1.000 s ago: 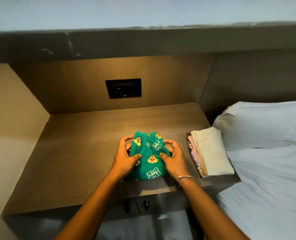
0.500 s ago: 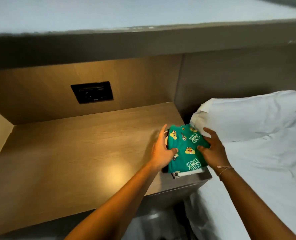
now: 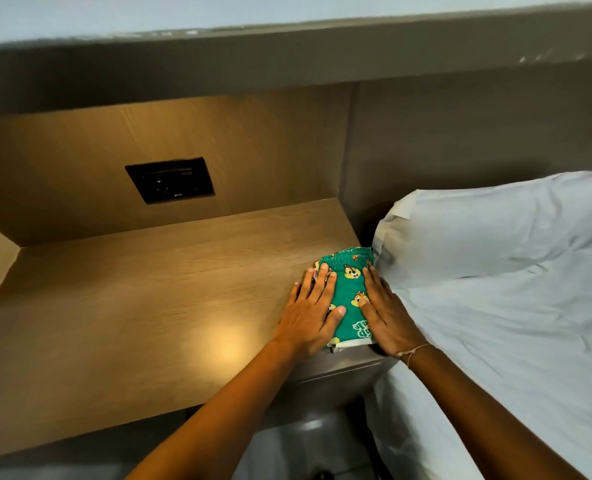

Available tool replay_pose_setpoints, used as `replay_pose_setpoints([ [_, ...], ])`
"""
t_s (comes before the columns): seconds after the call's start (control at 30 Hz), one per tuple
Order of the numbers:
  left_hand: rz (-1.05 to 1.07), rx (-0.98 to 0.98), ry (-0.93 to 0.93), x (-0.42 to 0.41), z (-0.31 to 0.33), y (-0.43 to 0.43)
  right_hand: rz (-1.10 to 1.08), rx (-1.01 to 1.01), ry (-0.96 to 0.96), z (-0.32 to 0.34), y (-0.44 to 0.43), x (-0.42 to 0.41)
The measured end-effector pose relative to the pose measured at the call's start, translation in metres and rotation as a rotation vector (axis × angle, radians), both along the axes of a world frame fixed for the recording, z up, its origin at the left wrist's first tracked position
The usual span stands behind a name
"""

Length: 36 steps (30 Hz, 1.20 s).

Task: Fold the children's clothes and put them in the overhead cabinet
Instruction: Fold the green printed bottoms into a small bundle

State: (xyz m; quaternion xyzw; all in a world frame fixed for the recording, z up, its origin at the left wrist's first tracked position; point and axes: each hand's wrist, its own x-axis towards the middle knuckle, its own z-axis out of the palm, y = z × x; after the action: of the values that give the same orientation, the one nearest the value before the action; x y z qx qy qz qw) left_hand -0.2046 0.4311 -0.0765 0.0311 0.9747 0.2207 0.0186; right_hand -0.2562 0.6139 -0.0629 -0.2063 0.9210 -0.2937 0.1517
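A folded green garment [image 3: 350,299] with cartoon chipmunk prints lies at the right end of the wooden bedside shelf [image 3: 156,306]. It rests on top of a stack of other folded clothes, of which only a pale edge [image 3: 348,345] shows at the front. My left hand [image 3: 310,313] lies flat on the garment's left side, fingers spread. My right hand [image 3: 386,311] presses flat on its right side, a thin bracelet at the wrist. Neither hand grips the cloth.
A black socket panel [image 3: 170,180] is set in the back wall of the niche. The underside of an overhead unit [image 3: 287,60] runs across the top. A white pillow [image 3: 488,230] and white bedsheet [image 3: 495,358] lie directly right of the shelf.
Both hands carried the green garment from mid-shelf to the right and set it on the folded stack. The hands went from holding its sides to pressing flat on top.
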Motion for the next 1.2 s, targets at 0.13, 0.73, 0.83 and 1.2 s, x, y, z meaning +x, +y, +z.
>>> replay_pose_setpoints([
  [0.13, 0.202, 0.164, 0.056, 0.013, 0.008, 0.008, -0.134, -0.041, 0.175, 0.004, 0.006, 0.007],
  [0.73, 0.47, 0.769, -0.049, 0.012, 0.014, 0.011, -0.271, -0.373, -0.219, 0.01, -0.046, 0.03],
  [0.83, 0.509, 0.861, 0.012, 0.04, 0.021, -0.019, -0.252, -0.542, -0.268, 0.012, -0.079, 0.053],
  [1.2, 0.793, 0.686, 0.082, 0.144, 0.022, -0.175, 0.031, -0.163, -0.089, 0.016, -0.236, 0.132],
])
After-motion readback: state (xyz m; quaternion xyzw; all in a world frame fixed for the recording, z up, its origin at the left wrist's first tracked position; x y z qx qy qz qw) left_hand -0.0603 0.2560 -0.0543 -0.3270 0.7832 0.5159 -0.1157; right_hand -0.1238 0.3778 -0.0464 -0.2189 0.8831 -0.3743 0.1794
